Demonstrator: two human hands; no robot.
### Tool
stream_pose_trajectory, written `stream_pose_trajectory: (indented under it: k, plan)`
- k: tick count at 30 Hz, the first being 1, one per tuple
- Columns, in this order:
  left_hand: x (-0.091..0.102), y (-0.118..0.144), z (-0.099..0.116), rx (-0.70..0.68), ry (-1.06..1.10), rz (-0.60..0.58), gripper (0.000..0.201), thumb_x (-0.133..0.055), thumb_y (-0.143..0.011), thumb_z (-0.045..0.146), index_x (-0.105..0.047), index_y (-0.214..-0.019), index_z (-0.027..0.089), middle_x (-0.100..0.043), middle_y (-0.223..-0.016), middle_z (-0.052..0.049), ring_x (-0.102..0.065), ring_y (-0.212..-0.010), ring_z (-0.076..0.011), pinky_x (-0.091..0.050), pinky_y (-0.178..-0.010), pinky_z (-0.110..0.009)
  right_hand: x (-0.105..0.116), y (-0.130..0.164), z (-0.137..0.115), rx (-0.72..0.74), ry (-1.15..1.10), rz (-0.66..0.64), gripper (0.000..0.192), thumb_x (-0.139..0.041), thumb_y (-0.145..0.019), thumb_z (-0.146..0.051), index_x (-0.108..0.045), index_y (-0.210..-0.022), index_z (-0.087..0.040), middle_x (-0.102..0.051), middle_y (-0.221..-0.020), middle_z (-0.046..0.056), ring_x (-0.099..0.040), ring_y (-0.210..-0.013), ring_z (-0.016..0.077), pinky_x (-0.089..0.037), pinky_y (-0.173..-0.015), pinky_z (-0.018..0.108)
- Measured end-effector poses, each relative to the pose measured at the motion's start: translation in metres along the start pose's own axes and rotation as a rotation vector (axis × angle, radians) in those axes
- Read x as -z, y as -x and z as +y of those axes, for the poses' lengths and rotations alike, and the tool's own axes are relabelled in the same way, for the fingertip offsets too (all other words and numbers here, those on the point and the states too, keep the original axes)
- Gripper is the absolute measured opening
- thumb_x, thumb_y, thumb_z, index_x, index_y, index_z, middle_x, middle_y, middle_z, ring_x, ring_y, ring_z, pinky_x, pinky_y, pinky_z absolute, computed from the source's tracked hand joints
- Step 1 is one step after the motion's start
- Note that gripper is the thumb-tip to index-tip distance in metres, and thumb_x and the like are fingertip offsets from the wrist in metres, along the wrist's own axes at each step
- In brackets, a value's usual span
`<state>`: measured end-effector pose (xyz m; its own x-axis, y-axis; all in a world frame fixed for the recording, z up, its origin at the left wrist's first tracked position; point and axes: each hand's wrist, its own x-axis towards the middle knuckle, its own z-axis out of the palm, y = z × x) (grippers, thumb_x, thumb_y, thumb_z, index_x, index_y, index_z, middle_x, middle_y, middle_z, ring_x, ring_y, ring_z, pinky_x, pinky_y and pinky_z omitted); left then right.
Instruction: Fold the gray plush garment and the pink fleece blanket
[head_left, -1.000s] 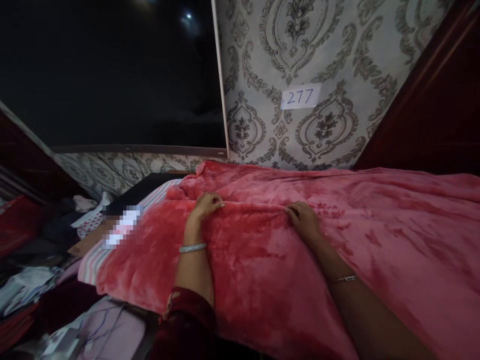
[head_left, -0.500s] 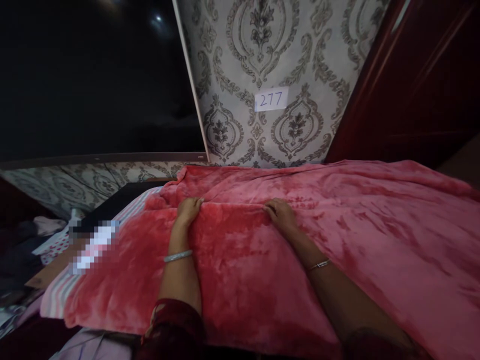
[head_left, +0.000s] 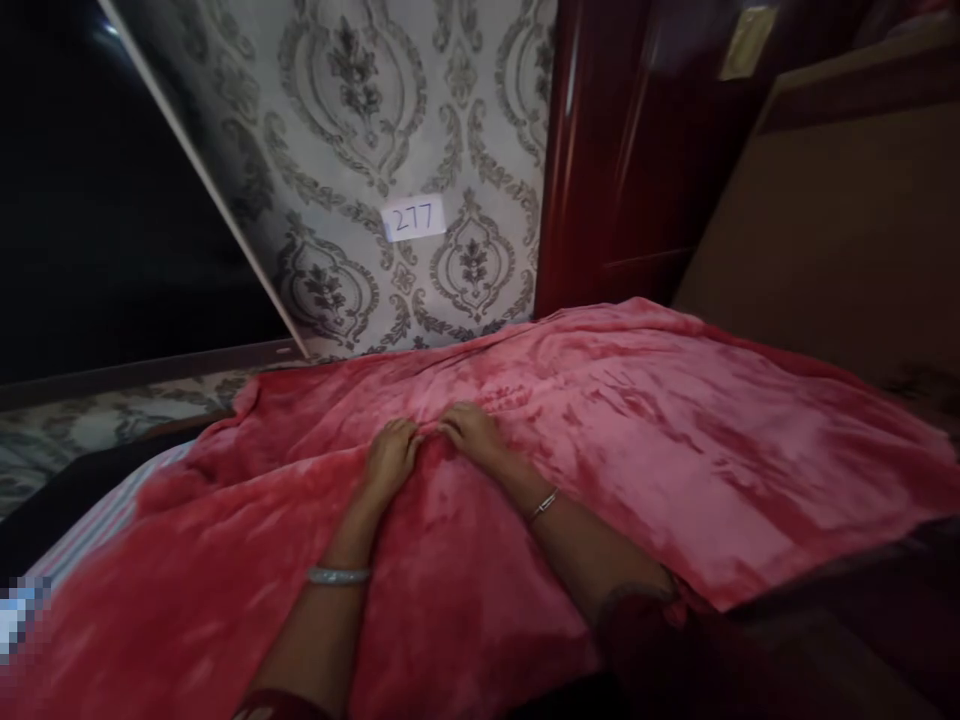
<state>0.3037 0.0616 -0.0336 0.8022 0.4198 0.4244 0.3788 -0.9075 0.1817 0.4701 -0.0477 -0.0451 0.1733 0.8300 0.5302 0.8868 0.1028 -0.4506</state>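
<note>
Fingers of the left hand (head_left: pixel 390 455) and right hand (head_left: pixel 471 432) are clenched on a fold of the pink blanket (head_left: pixel 660 430), spread over the bed; soft, limp, bulky, best gripped at edges.

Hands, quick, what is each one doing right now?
Left hand: fingers curled, pressed on the pink blanket; grip cannot be told.
Right hand: same, on the blanket beside the left.

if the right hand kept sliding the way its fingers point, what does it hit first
The right hand points left across the pink blanket, so it would most likely meet the left hand first; their fingertips already look nearly touching.
</note>
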Motion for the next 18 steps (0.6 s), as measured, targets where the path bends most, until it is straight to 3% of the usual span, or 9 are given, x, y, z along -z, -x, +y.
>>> stream_pose_trajectory:
  k: [5, 9, 14, 18]
  plan:
    - [0.004, -0.001, -0.006, -0.004, -0.022, 0.119, 0.025, -0.041, -0.096, 0.029, -0.062, -0.084, 0.021, -0.067, -0.087, -0.01, -0.064, -0.087, -0.025, -0.052, -0.08, -0.035, 0.023, 0.001, 0.015, -0.034, 0.077, -0.027, 0.017, -0.068, -0.092, -0.02, -0.074, -0.107, -0.019, -0.074, -0.107, 0.005, -0.063, -0.101, 0.0213, -0.046, -0.093, 0.033]
    - [0.008, -0.001, -0.006, -0.004, -0.013, 0.163, 0.027, -0.038, -0.096, 0.031, -0.058, -0.08, 0.022, -0.065, -0.085, -0.009, -0.063, -0.085, -0.0245, -0.051, -0.078, -0.035, 0.075, 0.018, 0.064, -0.133, 0.162, -0.005, 0.025, -0.069, -0.086, -0.014, -0.076, -0.109, -0.02, -0.075, -0.114, 0.009, -0.065, -0.108, 0.0237, -0.046, -0.101, 0.037]
    - [0.012, -0.004, -0.005, 0.019, 0.012, 0.177, 0.027, -0.038, -0.095, 0.034, -0.056, -0.078, 0.023, -0.065, -0.083, -0.008, -0.063, -0.085, -0.0246, -0.051, -0.079, -0.035, 0.146, 0.07, 0.135, -0.302, 0.279, 0.086, 0.031, -0.056, -0.088, -0.012, -0.076, -0.111, -0.02, -0.075, -0.115, 0.011, -0.066, -0.109, 0.0265, -0.048, -0.102, 0.045]
    - [0.016, -0.004, -0.004, 0.036, 0.014, 0.174, 0.026, -0.038, -0.094, 0.034, -0.055, -0.078, 0.023, -0.065, -0.084, -0.009, -0.063, -0.084, -0.0252, -0.051, -0.078, -0.036, 0.165, 0.102, 0.166, -0.34, 0.325, 0.116, 0.033, -0.058, -0.087, -0.015, -0.075, -0.115, -0.021, -0.074, -0.118, 0.01, -0.065, -0.113, 0.0263, -0.047, -0.104, 0.045]
